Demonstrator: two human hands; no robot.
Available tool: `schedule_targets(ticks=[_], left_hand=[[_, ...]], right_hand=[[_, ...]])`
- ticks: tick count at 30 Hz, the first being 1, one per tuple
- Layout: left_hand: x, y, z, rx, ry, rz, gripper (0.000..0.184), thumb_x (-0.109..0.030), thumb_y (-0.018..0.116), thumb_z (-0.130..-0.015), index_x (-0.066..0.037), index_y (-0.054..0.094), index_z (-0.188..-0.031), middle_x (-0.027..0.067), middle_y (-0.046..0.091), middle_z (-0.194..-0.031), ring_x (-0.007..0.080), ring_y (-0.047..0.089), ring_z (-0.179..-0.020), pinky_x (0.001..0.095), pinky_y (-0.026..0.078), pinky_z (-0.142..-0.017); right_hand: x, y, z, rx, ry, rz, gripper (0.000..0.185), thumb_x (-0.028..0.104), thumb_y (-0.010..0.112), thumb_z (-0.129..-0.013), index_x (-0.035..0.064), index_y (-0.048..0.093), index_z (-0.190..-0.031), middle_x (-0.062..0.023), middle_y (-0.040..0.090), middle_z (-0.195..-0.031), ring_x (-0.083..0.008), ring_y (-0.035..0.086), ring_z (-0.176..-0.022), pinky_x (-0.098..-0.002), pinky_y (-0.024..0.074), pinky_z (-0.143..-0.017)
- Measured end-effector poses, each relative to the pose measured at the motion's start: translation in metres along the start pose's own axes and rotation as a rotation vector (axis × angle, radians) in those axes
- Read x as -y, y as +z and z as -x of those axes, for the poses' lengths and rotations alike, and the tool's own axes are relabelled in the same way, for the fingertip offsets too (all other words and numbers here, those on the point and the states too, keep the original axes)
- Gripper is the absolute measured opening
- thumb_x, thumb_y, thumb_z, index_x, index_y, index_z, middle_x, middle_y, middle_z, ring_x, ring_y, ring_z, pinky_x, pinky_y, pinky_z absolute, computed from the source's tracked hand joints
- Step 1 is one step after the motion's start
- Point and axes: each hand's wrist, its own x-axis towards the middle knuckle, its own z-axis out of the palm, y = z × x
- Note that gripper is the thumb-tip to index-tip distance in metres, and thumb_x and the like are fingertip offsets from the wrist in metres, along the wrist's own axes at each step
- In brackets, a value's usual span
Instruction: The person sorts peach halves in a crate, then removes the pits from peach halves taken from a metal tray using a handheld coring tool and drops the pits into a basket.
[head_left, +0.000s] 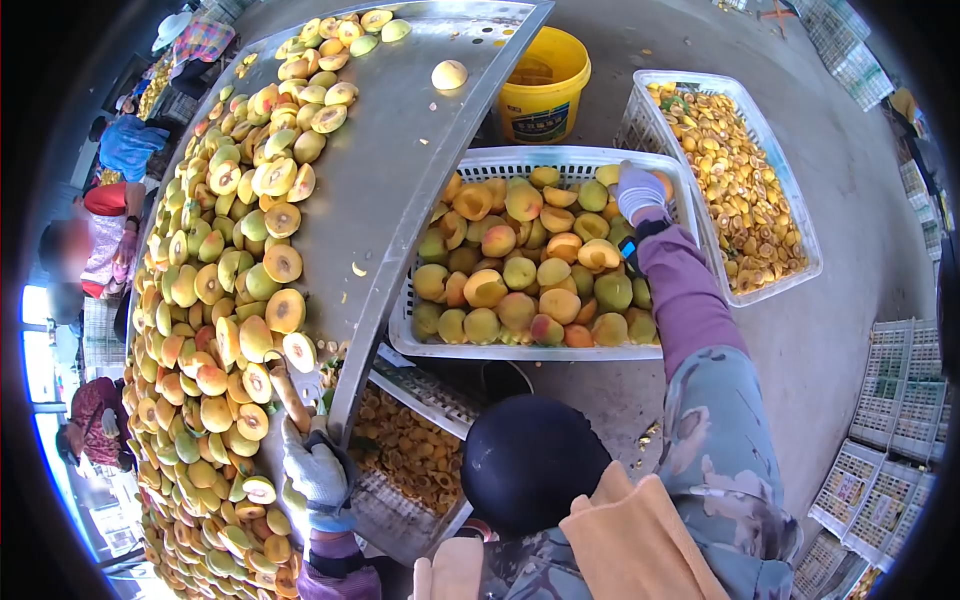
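Observation:
My left hand (pixel 315 472), in a pale glove, is closed round the wooden handle of a tool (pixel 290 398) at the near edge of the metal table (pixel 375 170). Halved peaches (pixel 230 260) lie heaped on that table beside it. My right hand (pixel 640 188), gloved too, is at the far right corner of a white crate (pixel 540 156) filled with peach halves (pixel 520 272). A peach piece shows by its fingers, but whether they grip it is hidden.
A yellow bucket (pixel 545 90) stands behind the crate. Another white crate (pixel 808 240) at the right holds small pieces. Below the table edge is a crate of scraps (pixel 405 450). People (pixel 120 235) work at the left; stacked crates (pixel 890 400) stand far right.

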Motion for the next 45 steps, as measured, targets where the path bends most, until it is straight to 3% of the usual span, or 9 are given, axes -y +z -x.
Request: schedule_targets(ticks=[6,10,17,20,24,29,32,36,45], left_hand=[[0.006,-0.004,-0.002,0.001,0.034,-0.093,0.047,0.007,0.039,-0.091,0.006,0.034,-0.138,0.0169,0.054,-0.123,0.0193,0.061,-0.096,0.0274,0.055,-0.080],[-0.002,-0.003,0.000,0.038,0.083,-0.254,0.047,0.007,0.041,-0.091,0.007,0.035,-0.138,0.0174,0.055,-0.121,0.0194,0.062,-0.093,0.0277,0.056,-0.077],[-0.005,0.001,0.003,0.006,0.001,-0.160,0.047,0.007,0.039,-0.092,0.004,0.033,-0.138,0.0158,0.052,-0.122,0.0186,0.062,-0.093,0.0260,0.055,-0.078],[-0.005,0.001,0.005,0.023,-0.012,-0.055,0.046,0.007,0.038,-0.092,0.002,0.034,-0.137,0.0153,0.052,-0.122,0.0187,0.061,-0.095,0.0262,0.054,-0.080],[-0.006,0.001,0.005,0.021,-0.014,-0.015,0.046,0.007,0.037,-0.091,0.002,0.035,-0.137,0.0152,0.052,-0.122,0.0187,0.061,-0.096,0.0266,0.053,-0.083],[-0.012,0.001,0.004,0.040,-0.050,-0.055,0.043,0.008,0.037,-0.090,0.003,0.040,-0.132,0.0131,0.053,-0.119,0.0163,0.060,-0.093,0.0254,0.053,-0.077],[-0.006,0.002,0.003,0.026,-0.019,-0.056,0.043,0.008,0.039,-0.090,0.003,0.039,-0.133,0.0132,0.052,-0.119,0.0160,0.060,-0.092,0.0257,0.054,-0.077],[0.004,0.004,0.001,-0.029,0.028,0.109,0.043,0.006,0.042,-0.091,0.004,0.037,-0.134,0.0134,0.051,-0.119,0.0158,0.060,-0.092,0.0258,0.054,-0.077],[-0.010,0.003,0.007,-0.049,0.257,-0.435,0.046,0.003,0.047,-0.088,0.010,0.041,-0.133,0.0176,0.065,-0.104,0.0181,0.065,-0.078,0.0290,0.055,-0.071]], right_hand=[[0.041,-0.025,0.018,-0.178,0.043,0.095,0.027,0.023,0.063,-0.082,0.0059,0.065,-0.103,-0.0170,0.069,-0.092,-0.0357,0.067,-0.088,-0.0445,0.0551,-0.071],[0.072,0.013,0.035,-0.212,-0.368,0.002,0.028,0.028,0.060,-0.084,0.0102,0.066,-0.105,-0.0134,0.067,-0.104,-0.0326,0.061,-0.101,-0.0446,0.0477,-0.090],[0.075,-0.013,0.003,0.265,-0.262,-0.311,0.036,0.029,0.058,-0.085,0.0064,0.064,-0.112,-0.0203,0.063,-0.117,-0.0344,0.060,-0.109,-0.0431,0.0455,-0.096],[0.076,-0.033,0.014,0.120,0.088,-0.171,0.035,0.029,0.060,-0.084,0.0062,0.064,-0.111,-0.0196,0.065,-0.112,-0.0351,0.062,-0.105,-0.0434,0.0485,-0.091],[0.075,-0.006,0.018,0.013,-0.263,-0.100,0.037,0.033,0.064,-0.083,0.0078,0.062,-0.110,-0.0197,0.067,-0.100,-0.0367,0.064,-0.096,-0.0444,0.0507,-0.085],[0.094,0.031,0.000,0.025,-0.238,-0.086,0.028,0.029,0.065,-0.082,0.0079,0.068,-0.100,-0.0179,0.068,-0.098,-0.0376,0.064,-0.093,-0.0460,0.0505,-0.083],[0.099,0.005,-0.004,0.124,-0.233,-0.075,0.032,0.031,0.063,-0.084,0.0072,0.065,-0.105,-0.0200,0.067,-0.095,-0.0382,0.064,-0.093,-0.0454,0.0508,-0.083],[0.138,0.019,0.048,-0.083,-0.293,-0.146,0.042,0.036,0.052,-0.091,0.0137,0.053,-0.126,-0.0169,0.061,-0.118,-0.0351,0.059,-0.109,-0.0538,0.0429,-0.093],[0.166,0.013,0.048,-0.040,-0.080,0.011,0.055,0.038,0.060,-0.086,0.0191,0.046,-0.136,-0.0109,0.055,-0.126,-0.0312,0.052,-0.117,-0.0548,0.0388,-0.090]])
